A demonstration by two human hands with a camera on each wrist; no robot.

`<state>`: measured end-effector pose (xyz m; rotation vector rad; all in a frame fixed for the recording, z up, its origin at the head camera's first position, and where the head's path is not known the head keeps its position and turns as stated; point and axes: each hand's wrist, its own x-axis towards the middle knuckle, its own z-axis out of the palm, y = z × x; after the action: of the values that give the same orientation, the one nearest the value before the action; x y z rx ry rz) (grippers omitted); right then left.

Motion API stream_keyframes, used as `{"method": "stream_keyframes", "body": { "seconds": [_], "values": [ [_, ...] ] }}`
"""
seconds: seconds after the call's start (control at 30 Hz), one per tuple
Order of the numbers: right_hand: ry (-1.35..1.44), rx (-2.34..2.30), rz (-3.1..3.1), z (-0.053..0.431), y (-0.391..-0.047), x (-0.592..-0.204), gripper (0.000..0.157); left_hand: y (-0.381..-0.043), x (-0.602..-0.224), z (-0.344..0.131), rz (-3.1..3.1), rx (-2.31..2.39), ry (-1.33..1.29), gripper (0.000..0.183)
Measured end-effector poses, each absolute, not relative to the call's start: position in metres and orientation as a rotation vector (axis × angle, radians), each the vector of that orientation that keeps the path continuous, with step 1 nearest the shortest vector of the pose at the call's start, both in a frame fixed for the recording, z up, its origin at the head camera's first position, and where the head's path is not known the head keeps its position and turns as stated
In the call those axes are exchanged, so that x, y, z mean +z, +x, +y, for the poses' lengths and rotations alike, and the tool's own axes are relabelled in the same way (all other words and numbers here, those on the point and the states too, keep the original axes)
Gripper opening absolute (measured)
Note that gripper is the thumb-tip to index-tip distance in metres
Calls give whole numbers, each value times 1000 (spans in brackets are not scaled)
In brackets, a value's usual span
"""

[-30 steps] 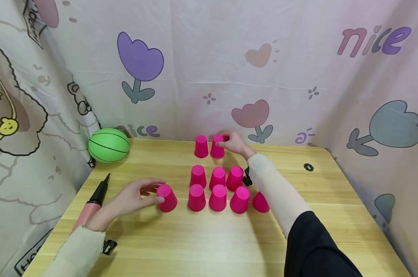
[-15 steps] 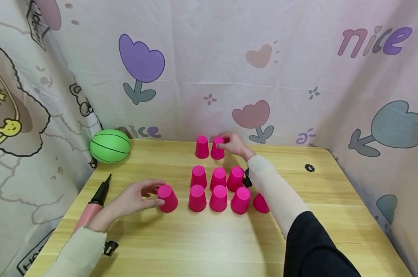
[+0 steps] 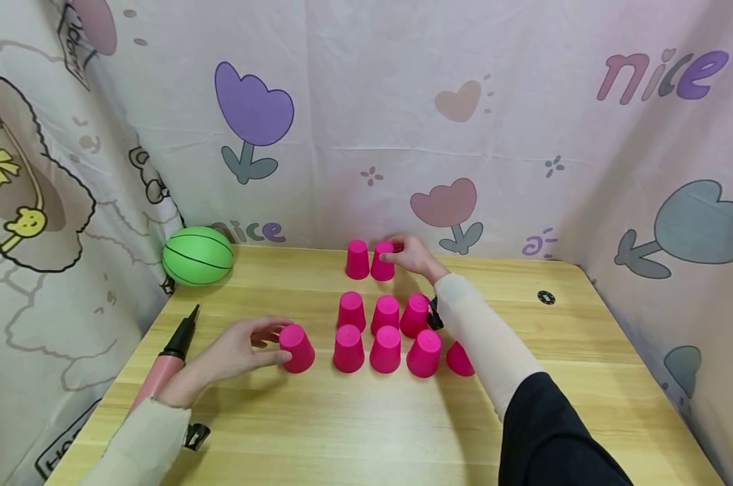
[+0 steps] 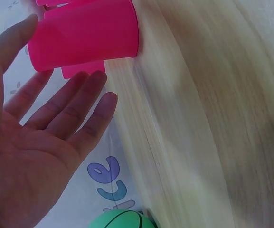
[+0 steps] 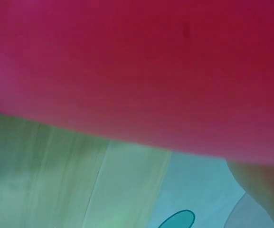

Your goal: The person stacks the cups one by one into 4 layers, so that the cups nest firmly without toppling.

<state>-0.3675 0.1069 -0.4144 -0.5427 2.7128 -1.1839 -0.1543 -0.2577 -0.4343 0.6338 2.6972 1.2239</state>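
Note:
Several bright pink plastic cups stand upside down on the wooden table. At the front left, my left hand (image 3: 241, 347) pinches a lone cup (image 3: 297, 349) between thumb and index finger, its other fingers spread loosely below the cup (image 4: 87, 35) in the left wrist view. Far back, my right hand (image 3: 414, 256) pinches the right one of two cups, a pink cup (image 3: 381, 262), thumb in front. Its neighbour, another cup (image 3: 357, 260), stands just to the left. The right wrist view is mostly filled by blurred pink cup wall (image 5: 141, 85).
Three cups make a middle row with one at its left end (image 3: 351, 310); several more line the front, one cup (image 3: 460, 361) partly behind the right sleeve. A green ball (image 3: 198, 256), a pink-and-black pump (image 3: 169, 361) and a black disc (image 3: 546, 298) lie on the table (image 3: 342, 432).
The head view has shifted slightly, so everything appears a little to the right. Both hands stay at the same cups, and the cups keep their places.

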Motion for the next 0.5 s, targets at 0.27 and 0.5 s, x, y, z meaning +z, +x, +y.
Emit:
{"method": "stream_keyframes", "body": {
  "seconds": [0.27, 0.5],
  "values": [
    [-581, -1209, 2700, 110, -367, -412, 51, -154, -434, -254, 2679, 1217, 563, 62],
    [-605, -1193, 2750, 125, -362, -397, 59, -154, -435, -254, 2678, 1233, 563, 61]
  ]
}}
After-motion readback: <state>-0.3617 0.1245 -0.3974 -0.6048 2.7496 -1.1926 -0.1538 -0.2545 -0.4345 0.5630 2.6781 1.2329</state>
